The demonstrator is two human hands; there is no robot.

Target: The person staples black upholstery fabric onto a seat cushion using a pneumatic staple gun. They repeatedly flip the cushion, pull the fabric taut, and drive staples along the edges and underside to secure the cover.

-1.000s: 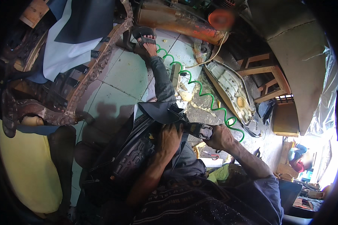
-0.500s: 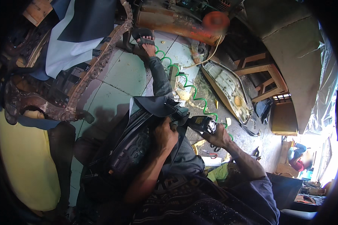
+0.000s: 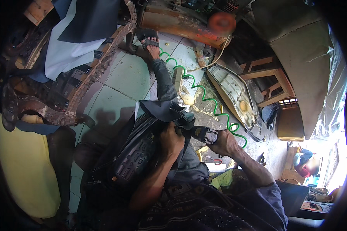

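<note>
My left hand [image 3: 172, 141] is closed on the black vinyl cover [image 3: 158, 109] at the upper end of a black plastic seat base [image 3: 133, 159], which lies across my lap. In my right hand [image 3: 224, 144] is a black and silver pneumatic staple gun [image 3: 205, 135], its nose against or close beside the folded vinyl near my left fingers; the exact contact is hidden. A green coiled hose [image 3: 210, 99] runs over the floor beyond the gun.
Carved wooden furniture [image 3: 81, 88] and yellow foam [image 3: 29, 169] are at left, a rusty compressor tank [image 3: 173, 21] at top. An upturned seat pan [image 3: 231, 94], red-handled scissors [image 3: 215, 160] and a wooden frame [image 3: 279, 82] are at right. Another person [image 3: 302, 163] is far right.
Both hands still grip the vinyl and the staple gun. The gun has shifted and turned slightly, and the left hand's fingers have moved a little on the cover. The hose's loops have shifted.
</note>
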